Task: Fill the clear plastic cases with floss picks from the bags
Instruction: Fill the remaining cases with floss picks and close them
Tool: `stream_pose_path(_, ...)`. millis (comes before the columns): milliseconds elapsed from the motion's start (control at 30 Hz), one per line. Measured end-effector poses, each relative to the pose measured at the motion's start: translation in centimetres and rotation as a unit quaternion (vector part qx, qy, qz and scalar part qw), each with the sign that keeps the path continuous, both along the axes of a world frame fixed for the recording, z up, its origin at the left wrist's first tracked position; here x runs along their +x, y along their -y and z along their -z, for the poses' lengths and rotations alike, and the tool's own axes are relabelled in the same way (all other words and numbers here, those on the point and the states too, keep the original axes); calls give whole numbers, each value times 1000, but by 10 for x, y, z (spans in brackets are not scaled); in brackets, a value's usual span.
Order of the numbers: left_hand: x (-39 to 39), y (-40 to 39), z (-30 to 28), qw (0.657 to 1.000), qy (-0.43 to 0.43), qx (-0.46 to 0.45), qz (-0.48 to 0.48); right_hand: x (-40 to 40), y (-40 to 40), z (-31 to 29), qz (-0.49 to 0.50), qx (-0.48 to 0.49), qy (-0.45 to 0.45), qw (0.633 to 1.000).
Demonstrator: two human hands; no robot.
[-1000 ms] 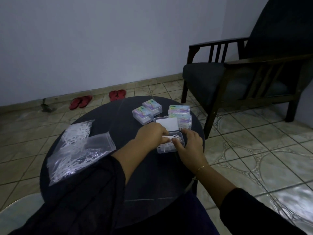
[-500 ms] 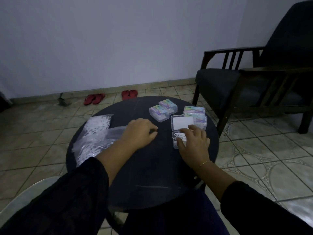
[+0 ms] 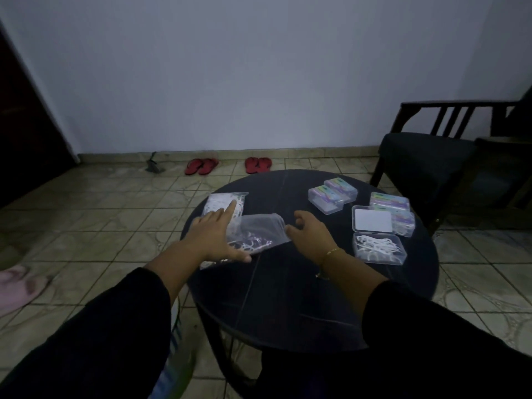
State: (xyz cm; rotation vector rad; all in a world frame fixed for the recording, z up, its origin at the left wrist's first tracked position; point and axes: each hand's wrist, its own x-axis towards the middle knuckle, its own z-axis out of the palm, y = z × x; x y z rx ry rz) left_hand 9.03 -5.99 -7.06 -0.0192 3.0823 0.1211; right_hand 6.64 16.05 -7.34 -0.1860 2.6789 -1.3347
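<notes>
1. Head view: the left hand [image 3: 214, 236] lies flat, fingers spread, on a clear bag of floss picks [image 3: 241, 226] at the left of a round dark table [image 3: 288, 298].
2. The right hand [image 3: 312, 234], fingers loosely curled and holding nothing, hovers at the bag's right edge.
3. An open clear case [image 3: 378, 247], partly filled with picks, sits near the table's right edge, closed labelled cases [image 3: 331, 195] behind it.

One head-worn view here, wide-angle, looking forward and down over the round table [image 3: 288, 283], close above it, with floor [image 3: 100, 226] and wall [image 3: 230, 67] beyond.
</notes>
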Motion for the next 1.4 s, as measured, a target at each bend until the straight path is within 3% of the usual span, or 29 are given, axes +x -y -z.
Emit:
stream_pose_path(167, -15, 17, -2, 999, 21, 45, 3, -30, 11, 1, 41, -18, 44, 998)
stream_pose_path(300, -24, 27, -4, 998, 63, 21, 17, -47, 25, 3, 67, -69, 82, 992)
stream_pose_path(467, -19, 21, 0, 996, 68, -14, 57, -47, 35, -4, 55, -16, 140, 988)
stream_pose_path(533, -17, 19, 2, 995, 75, -14, 70, -45, 31, -6, 27, -4, 119, 992)
stream_pose_path(600, -15, 20, 5, 994, 89, 2, 66, -39, 23, -3, 37, -108, 140, 984)
stream_pose_path(700, -11, 20, 3, 993, 103, 3, 50, -23, -3, -1, 2, -179, 161, 971)
stream_pose_path(867, -7, -3, -21, 980, 49, -166, 102, -5, -43, 9, 0, -218, 143, 965)
stream_pose_path(1000, -14, -28, -52, 952, -19, -263, 156, 2, -65, 23, 49, -311, 168, 934)
stream_pose_path(1200, -17, -64, -103, 919, -61, -339, 193, 11, -76, 30, 71, -446, 215, 866)
stream_pose_path(1400, -12, -82, -120, 909, -49, -374, 180, 19, -79, 26, 68, -456, 213, 862)
